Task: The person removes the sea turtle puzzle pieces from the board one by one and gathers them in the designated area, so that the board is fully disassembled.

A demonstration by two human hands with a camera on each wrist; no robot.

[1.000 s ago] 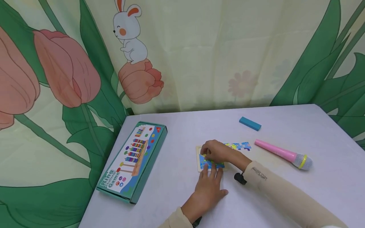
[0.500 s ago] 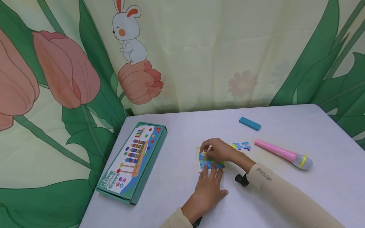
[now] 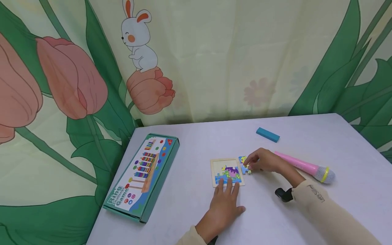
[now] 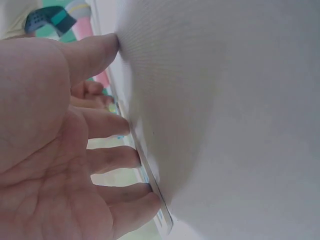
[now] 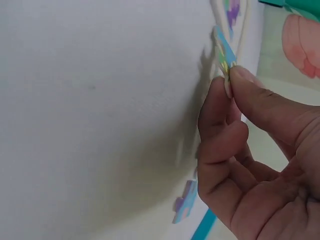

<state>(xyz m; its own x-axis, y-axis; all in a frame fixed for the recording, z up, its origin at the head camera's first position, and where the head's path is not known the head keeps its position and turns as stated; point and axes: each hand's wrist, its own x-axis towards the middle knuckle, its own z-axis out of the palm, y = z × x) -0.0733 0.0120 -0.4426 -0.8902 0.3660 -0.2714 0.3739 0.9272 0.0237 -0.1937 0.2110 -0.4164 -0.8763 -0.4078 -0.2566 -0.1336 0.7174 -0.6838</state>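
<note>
A small wooden jigsaw board (image 3: pixel 225 159) lies on the white table; blue, green and purple pieces cover its lower part, and bare wood shows above. My left hand (image 3: pixel 224 206) has its fingers spread and extended, fingertips at the board's near edge, as the left wrist view also shows along the board's side (image 4: pixel 152 181). Just right of the board is my right hand (image 3: pixel 265 160). Between thumb and index finger it pinches a blue, green and yellow puzzle piece (image 5: pixel 225 50), held tilted. Another blue and purple puzzle piece (image 5: pixel 185 202) lies on the table below that hand.
On the left lies a green game box (image 3: pixel 142 177) with coloured rings printed on it. A pink toy microphone (image 3: pixel 301 164) lies right of my right hand, partly behind it. Farther back is a blue block (image 3: pixel 267 134). A printed curtain (image 3: pixel 214 68) hangs behind the table.
My right hand has moved right, off the board to the loose pieces beside it, and now pinches one. The board's upper part has come into view. The left hand has stayed in place.
</note>
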